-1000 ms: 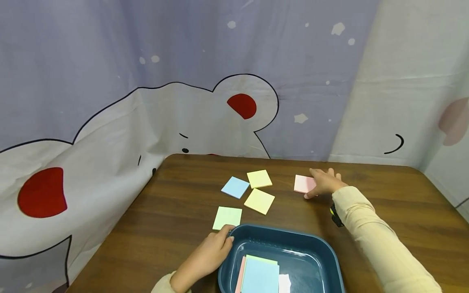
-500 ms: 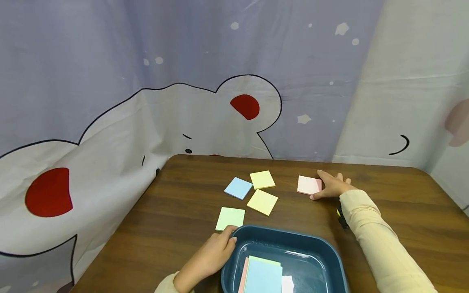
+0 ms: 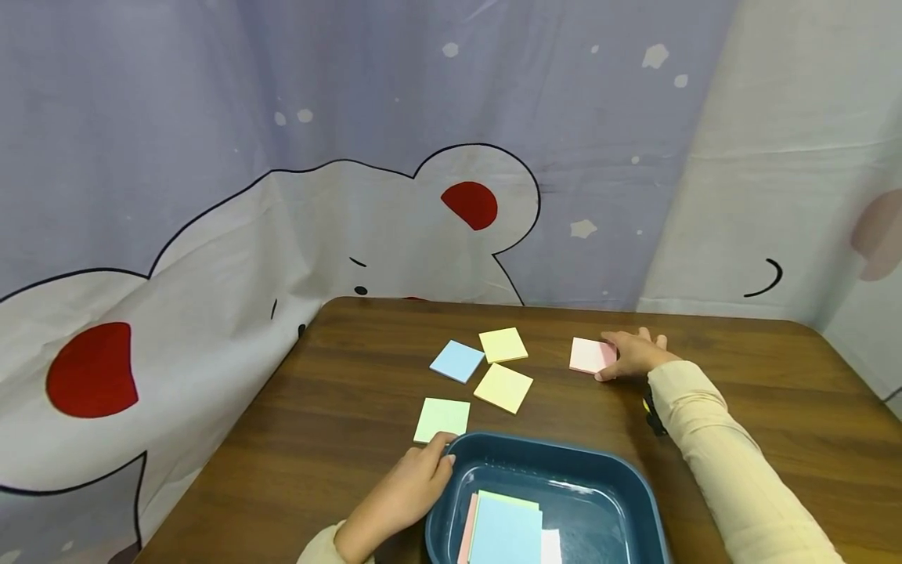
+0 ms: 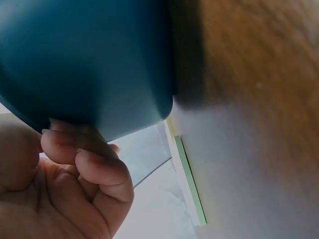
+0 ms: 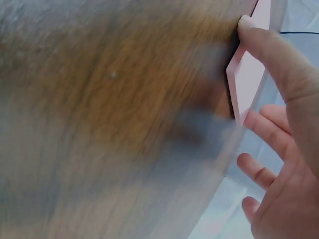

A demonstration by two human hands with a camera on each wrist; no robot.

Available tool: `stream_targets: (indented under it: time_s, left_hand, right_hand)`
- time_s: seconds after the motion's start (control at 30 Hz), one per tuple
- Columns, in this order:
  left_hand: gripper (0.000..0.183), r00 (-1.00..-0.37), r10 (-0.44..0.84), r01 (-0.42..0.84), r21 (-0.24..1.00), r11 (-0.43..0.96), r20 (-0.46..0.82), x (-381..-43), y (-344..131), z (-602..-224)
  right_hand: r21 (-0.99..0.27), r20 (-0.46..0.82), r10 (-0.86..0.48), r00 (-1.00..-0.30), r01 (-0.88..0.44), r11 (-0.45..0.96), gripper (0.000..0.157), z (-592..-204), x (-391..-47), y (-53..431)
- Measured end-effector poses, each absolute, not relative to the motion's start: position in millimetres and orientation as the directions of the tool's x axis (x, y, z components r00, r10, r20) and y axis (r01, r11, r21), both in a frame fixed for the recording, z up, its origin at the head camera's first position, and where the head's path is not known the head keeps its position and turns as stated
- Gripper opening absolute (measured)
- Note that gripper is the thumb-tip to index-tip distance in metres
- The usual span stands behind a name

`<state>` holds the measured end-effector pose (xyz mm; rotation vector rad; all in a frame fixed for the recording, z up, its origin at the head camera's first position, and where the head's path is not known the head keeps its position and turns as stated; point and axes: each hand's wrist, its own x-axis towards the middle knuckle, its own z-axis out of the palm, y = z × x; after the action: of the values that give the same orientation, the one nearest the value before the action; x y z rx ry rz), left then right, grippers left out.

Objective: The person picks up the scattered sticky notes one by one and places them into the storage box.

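Observation:
In the head view my left hand (image 3: 405, 486) grips the left rim of a dark blue tray (image 3: 546, 445). The left wrist view shows its curled fingers (image 4: 102, 167) at the tray's edge. Farther off to the right, my right hand (image 3: 637, 356) holds a pink sticky note pad (image 3: 589, 355) between thumb and index finger at its edges. The pad lies flat by the tabletop, and the other fingers are spread loosely. Inside the tray is a stack of larger paper pads, a light blue pad (image 3: 506, 533) on top, with pink and green ones under it.
Behind the tray lie a green pad (image 3: 441, 420), a blue pad (image 3: 456, 361) and two yellow pads, one nearer (image 3: 503, 388) and one farther (image 3: 503, 345). A patterned curtain (image 3: 395, 227) hangs at the back edge of the wooden table (image 3: 338, 407).
The right hand draws back slightly to the right of the pink pad, then comes in over its right edge again. The left hand stays on the tray.

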<state>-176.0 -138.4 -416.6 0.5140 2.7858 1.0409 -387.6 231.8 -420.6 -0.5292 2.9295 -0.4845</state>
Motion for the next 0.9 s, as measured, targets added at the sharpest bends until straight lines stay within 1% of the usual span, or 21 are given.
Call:
stream_targets:
  time_s: [0.1, 0.2, 0.37, 0.43, 0.63, 0.9]
  left_hand:
    - [0.031, -0.935, 0.355, 0.277, 0.653, 0.705, 0.013, -176, -138, -417]
    - [0.03, -0.934, 0.356, 0.286, 0.652, 0.702, 0.026, -176, -138, -418]
    - [0.031, -0.935, 0.355, 0.278, 0.659, 0.699, 0.018, -177, -138, -419]
    - [0.031, -0.934, 0.356, 0.276, 0.661, 0.697, 0.015, -177, -139, -418]
    - [0.032, -0.936, 0.353, 0.274, 0.65, 0.709, 0.009, -176, -139, -417]
    - [0.032, -0.935, 0.354, 0.284, 0.635, 0.718, 0.018, -176, -139, -417]
  right_hand:
    - [-0.308, -0.034, -0.367, -0.93, -0.339, 0.889, 0.084, -423, -388, 232]
    - [-0.254, 0.008, -0.372, -0.928, -0.361, 0.897, 0.079, -425, -388, 231]
    - [-0.18, 0.049, -0.385, -0.921, -0.388, 0.904, 0.05, -422, -385, 229]
    - [-0.169, 0.049, -0.392, -0.919, -0.394, 0.903, 0.043, -420, -383, 228]
    - [-0.173, 0.062, -0.412, -0.909, -0.416, 0.893, 0.039, -417, -379, 224]
    - [-0.178, 0.122, -0.456, -0.882, -0.471, 0.864, 0.042, -410, -374, 216]
